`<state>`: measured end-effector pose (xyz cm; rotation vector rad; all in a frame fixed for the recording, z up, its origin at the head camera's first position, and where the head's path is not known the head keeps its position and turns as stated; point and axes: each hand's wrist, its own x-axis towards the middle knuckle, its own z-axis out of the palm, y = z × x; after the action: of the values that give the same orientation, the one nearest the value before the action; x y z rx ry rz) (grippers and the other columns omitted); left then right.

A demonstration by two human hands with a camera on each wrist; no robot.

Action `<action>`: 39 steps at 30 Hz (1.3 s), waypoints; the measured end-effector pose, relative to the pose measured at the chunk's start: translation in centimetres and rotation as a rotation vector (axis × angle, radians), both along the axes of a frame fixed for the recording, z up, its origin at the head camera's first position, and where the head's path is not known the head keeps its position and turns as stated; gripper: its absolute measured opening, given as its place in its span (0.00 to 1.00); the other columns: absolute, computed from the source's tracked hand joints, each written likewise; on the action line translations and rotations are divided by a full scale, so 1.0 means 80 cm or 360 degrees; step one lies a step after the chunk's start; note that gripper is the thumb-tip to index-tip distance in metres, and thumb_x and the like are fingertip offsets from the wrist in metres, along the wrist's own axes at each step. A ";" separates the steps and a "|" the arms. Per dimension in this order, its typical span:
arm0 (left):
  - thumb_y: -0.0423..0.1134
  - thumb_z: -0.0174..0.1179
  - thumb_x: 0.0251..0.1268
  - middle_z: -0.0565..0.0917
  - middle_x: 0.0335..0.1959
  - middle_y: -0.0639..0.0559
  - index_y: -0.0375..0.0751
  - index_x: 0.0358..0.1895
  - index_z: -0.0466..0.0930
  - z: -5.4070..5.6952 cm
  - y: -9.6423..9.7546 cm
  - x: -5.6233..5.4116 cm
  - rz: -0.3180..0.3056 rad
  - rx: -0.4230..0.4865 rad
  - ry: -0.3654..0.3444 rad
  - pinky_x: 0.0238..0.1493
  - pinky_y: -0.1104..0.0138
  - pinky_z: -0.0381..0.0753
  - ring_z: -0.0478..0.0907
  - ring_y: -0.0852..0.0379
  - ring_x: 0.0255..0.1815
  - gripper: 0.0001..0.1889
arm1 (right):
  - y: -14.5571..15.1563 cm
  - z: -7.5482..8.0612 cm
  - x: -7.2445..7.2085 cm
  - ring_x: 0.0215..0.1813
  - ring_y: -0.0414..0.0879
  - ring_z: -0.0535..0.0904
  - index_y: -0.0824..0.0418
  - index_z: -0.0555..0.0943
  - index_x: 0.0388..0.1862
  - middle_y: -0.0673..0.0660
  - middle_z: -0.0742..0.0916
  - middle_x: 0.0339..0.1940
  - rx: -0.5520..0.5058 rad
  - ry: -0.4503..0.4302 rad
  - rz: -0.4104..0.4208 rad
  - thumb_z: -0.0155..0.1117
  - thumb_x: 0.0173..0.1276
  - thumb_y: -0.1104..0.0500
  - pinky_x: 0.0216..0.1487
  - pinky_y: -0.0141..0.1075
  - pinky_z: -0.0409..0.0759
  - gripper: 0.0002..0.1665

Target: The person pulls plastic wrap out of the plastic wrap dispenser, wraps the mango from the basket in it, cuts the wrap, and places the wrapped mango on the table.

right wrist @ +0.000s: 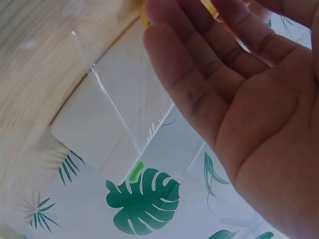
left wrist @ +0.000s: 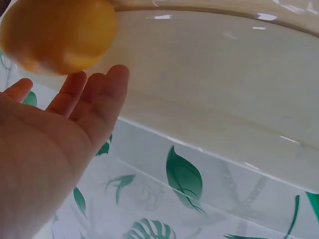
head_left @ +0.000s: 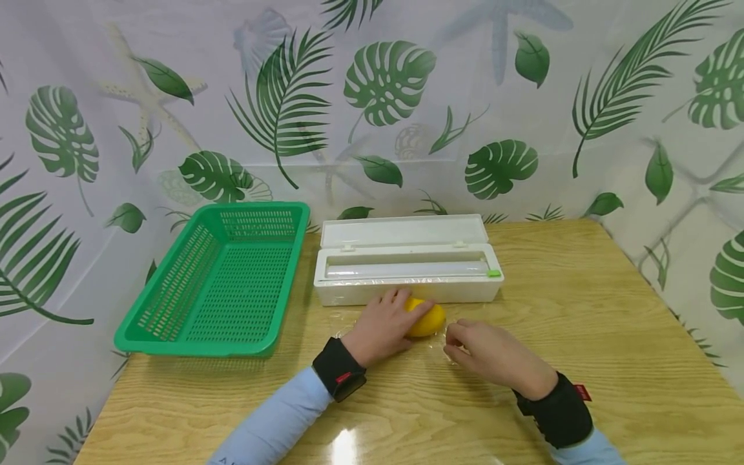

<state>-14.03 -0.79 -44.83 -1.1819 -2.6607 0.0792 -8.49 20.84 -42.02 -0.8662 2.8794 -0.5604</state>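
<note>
A yellow oval fruit [head_left: 427, 320], smooth like a mango, lies on the wooden table in front of a white cling film box [head_left: 407, 294]. My left hand [head_left: 386, 326] holds it from the left, index finger across its top and thumb on the near side. Clear cling film [right wrist: 117, 107] stretches from the box's front edge towards me, under the fruit. Just right of the fruit, my right hand [head_left: 488, 352] pinches the film with curled fingers; its fingertips are partly hidden in the right wrist view. The box lid [head_left: 401, 232] stands open behind the film roll [head_left: 407, 270].
To the left stands a green plastic basket [head_left: 285, 284] with slotted walls. A green slider [head_left: 493, 274] sits at the right end of the box's front edge. Behind the table [head_left: 581, 310] hangs a leaf-printed cloth [head_left: 418, 97].
</note>
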 end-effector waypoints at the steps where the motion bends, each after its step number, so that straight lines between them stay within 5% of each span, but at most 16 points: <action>1: 0.60 0.67 0.51 0.68 0.61 0.42 0.59 0.71 0.58 0.001 -0.003 0.001 0.0030 0.0007 -0.0019 0.50 0.56 0.77 0.69 0.45 0.59 0.42 | 0.000 0.000 0.000 0.26 0.31 0.71 0.52 0.77 0.30 0.44 0.79 0.28 -0.0003 0.0003 0.0000 0.62 0.66 0.58 0.28 0.28 0.72 0.05; 6: 0.58 0.67 0.52 0.68 0.61 0.40 0.53 0.67 0.61 0.014 -0.027 0.012 0.0228 0.0140 -0.0159 0.47 0.55 0.78 0.71 0.43 0.57 0.39 | 0.001 0.003 0.001 0.26 0.31 0.70 0.51 0.77 0.30 0.44 0.79 0.29 -0.0008 -0.0030 -0.0008 0.61 0.67 0.57 0.28 0.29 0.72 0.05; 11: 0.50 0.70 0.51 0.71 0.49 0.42 0.45 0.58 0.67 0.024 -0.070 0.022 0.0393 0.0336 -0.0353 0.40 0.56 0.77 0.71 0.44 0.47 0.32 | 0.000 0.006 0.000 0.27 0.33 0.71 0.52 0.77 0.31 0.45 0.79 0.29 -0.0014 -0.0011 -0.0020 0.61 0.67 0.57 0.30 0.30 0.74 0.04; 17: 0.37 0.68 0.45 0.72 0.42 0.40 0.43 0.50 0.72 0.021 -0.117 0.024 0.0574 0.0239 -0.0543 0.28 0.56 0.75 0.73 0.42 0.39 0.25 | -0.012 0.012 -0.005 0.37 0.42 0.80 0.57 0.79 0.39 0.50 0.82 0.35 -0.0103 0.0154 -0.0019 0.64 0.64 0.59 0.38 0.36 0.79 0.06; 27: 0.36 0.63 0.52 0.75 0.34 0.44 0.45 0.34 0.76 0.004 -0.131 0.019 0.0438 0.0141 -0.0569 0.26 0.56 0.75 0.73 0.45 0.30 0.07 | -0.041 0.000 -0.028 0.49 0.50 0.76 0.60 0.78 0.48 0.57 0.81 0.47 -0.0198 0.0345 -0.0007 0.69 0.59 0.61 0.49 0.42 0.77 0.18; 39: 0.36 0.64 0.56 0.77 0.25 0.51 0.47 0.27 0.79 -0.007 -0.130 0.014 0.0259 0.0139 -0.0243 0.22 0.59 0.75 0.77 0.50 0.27 0.04 | -0.059 -0.020 -0.048 0.57 0.53 0.75 0.61 0.79 0.54 0.57 0.81 0.55 -0.0147 0.0347 0.0034 0.71 0.58 0.58 0.59 0.46 0.73 0.25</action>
<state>-12.87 -11.18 -45.39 -0.9800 -2.8567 -0.1030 -12.29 16.10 -43.61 -1.0302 3.0542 -0.6384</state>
